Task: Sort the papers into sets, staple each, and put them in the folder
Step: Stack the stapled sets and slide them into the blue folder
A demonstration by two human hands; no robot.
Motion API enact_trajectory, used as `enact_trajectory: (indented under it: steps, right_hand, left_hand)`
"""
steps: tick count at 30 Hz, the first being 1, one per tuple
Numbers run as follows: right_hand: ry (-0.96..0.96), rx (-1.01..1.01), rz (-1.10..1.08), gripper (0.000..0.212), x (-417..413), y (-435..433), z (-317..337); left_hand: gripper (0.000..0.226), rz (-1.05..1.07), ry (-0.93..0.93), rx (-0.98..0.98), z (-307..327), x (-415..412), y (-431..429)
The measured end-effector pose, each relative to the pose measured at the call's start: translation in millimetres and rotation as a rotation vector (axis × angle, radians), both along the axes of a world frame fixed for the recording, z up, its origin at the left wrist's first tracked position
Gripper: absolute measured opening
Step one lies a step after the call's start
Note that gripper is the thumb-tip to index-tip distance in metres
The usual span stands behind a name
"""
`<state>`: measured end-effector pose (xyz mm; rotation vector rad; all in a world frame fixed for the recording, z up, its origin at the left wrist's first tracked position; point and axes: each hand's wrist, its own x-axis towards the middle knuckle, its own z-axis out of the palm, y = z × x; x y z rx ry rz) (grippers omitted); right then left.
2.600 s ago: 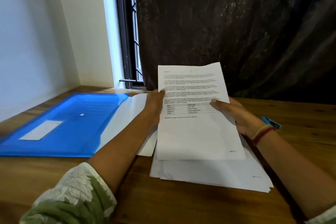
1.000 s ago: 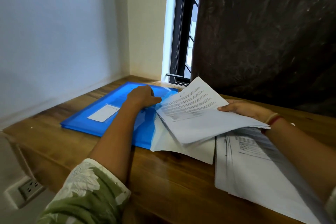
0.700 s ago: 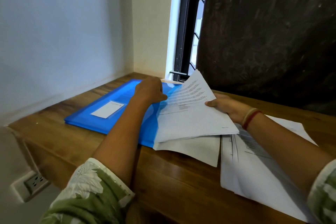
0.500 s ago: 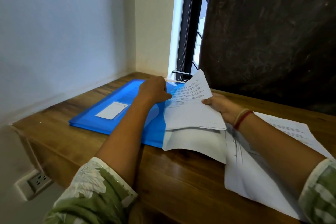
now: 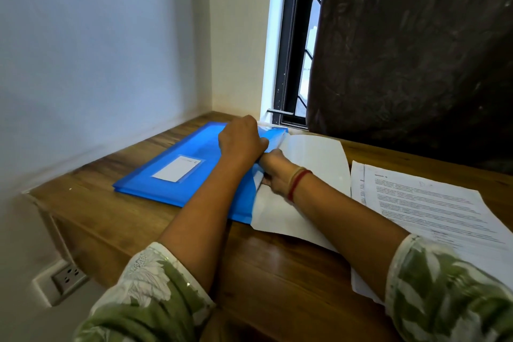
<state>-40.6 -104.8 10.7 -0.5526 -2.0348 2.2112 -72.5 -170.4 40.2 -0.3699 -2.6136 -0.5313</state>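
Observation:
A blue plastic folder with a white label lies flat on the wooden desk, its open flap spread out to the right. My left hand grips the folder's top sheet at the mouth and lifts it. My right hand reaches into the mouth, its fingers hidden under the blue sheet. A sliver of white paper shows at that hand; the rest of the set is hidden inside. A stack of printed papers lies on the desk at the right.
A white wall runs along the left. A window frame and a dark curtain stand behind the desk. A wall socket sits below the desk's left edge.
The paper set my right hand held above the desk has slid into the folder and is almost out of sight. My left hand stays at the folder's mouth.

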Motion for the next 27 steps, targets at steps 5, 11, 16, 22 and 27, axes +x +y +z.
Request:
enact_trajectory:
  steps: [5,11,16,22,27]
  right_hand:
    - [-0.001,0.263,-0.082,0.023,-1,25,-5]
    - [-0.048,0.333,0.072,0.028,-2,21,-4]
    - [-0.091,0.448,0.160,0.022,5,23,4]
    - [0.111,0.462,0.007,0.023,45,66,14]
    - [0.219,0.841,-0.219,0.013,107,147,4]
  left_hand:
    - [0.026,-0.004,-0.021,-0.024,-2,2,3]
    - [0.041,-0.018,-0.055,-0.034,-6,3,5]
    - [0.037,-0.012,-0.077,-0.027,-10,0,5]
    - [0.044,0.006,-0.131,-0.194,-16,0,5]
    - [0.054,-0.056,-0.115,-0.142,-21,8,14]
